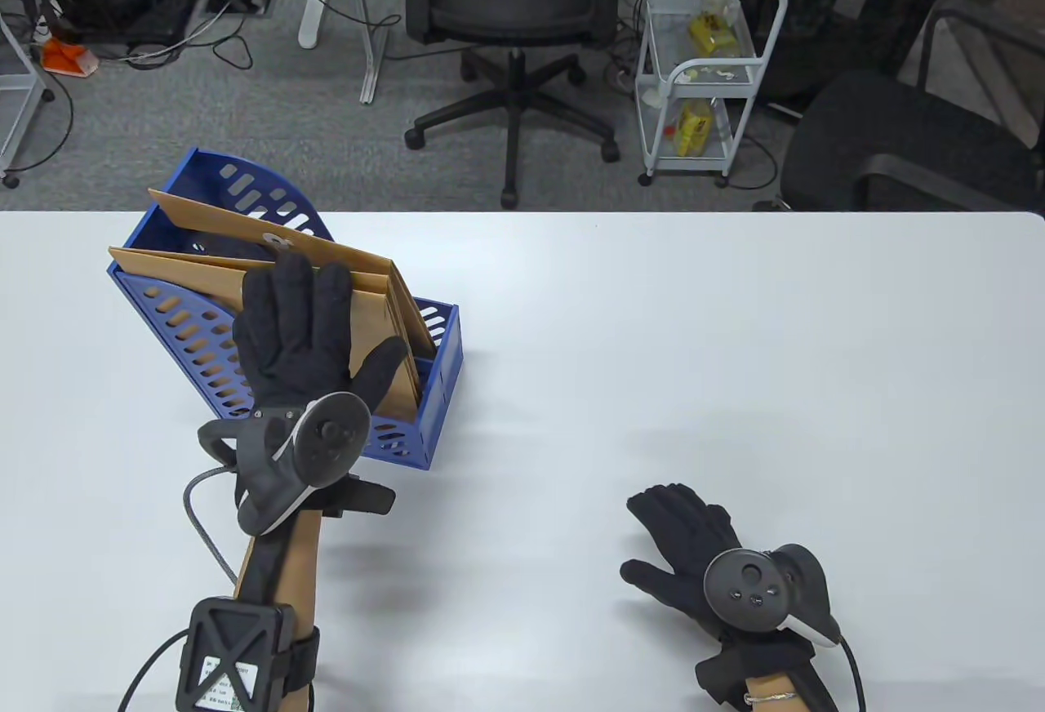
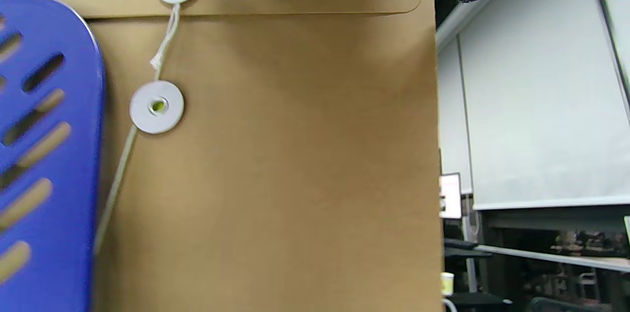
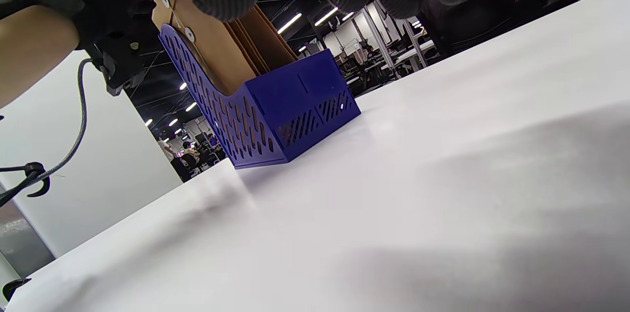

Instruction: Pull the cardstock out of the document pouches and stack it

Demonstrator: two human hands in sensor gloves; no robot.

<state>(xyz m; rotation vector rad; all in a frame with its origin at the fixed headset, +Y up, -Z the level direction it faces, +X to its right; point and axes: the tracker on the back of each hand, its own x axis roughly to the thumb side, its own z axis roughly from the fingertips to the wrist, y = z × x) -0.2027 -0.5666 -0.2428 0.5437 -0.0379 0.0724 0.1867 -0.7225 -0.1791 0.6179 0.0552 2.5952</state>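
Note:
A blue file holder (image 1: 433, 410) stands on the left of the white table (image 1: 735, 336). Several brown document pouches (image 1: 212, 222) stand upright in it. My left hand (image 1: 359, 316) is raised with its fingers spread over the nearest pouch, the thumb at its right edge; I cannot tell whether it touches. In the left wrist view that pouch (image 2: 295, 154) fills the frame, showing its string-and-button closure (image 2: 156, 106), beside the holder's wall (image 2: 49, 154). My right hand (image 1: 641, 536) rests flat on the table at the front right and holds nothing. The right wrist view shows the holder (image 3: 295, 100) and pouches (image 3: 221, 56).
Beyond the table's far edge stand a black office chair (image 1: 510, 2) and a white wire cart (image 1: 710, 75). A cable (image 1: 204, 524) hangs from my left wrist tracker over the table.

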